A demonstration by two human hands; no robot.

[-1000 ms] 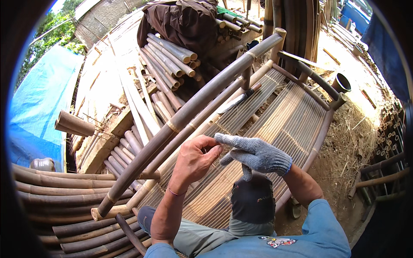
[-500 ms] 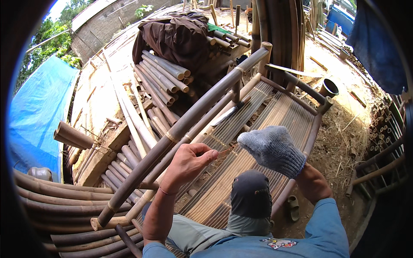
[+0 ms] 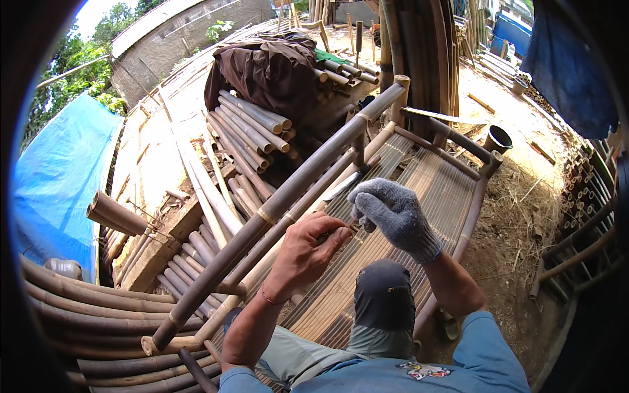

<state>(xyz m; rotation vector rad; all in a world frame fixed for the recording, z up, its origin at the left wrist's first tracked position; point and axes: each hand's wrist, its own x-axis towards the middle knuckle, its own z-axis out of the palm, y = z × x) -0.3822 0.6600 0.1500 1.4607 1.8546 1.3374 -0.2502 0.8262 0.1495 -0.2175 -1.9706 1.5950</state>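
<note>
Left hand bare, fingertips pinched on thin bamboo sliver; gloved right hand (grey knit) curled shut, contents unclear

Bright daylight, sharp centre, short shadows (fisheye-bent, dark-vignetted rim).

Looks like an open-air bamboo furniture workshop: cut bamboo poles stacked everywhere, a half-built slatted bamboo bench on bare dirt littered with shavings, a blue tarp off to the side, trees and a wall behind.
</note>
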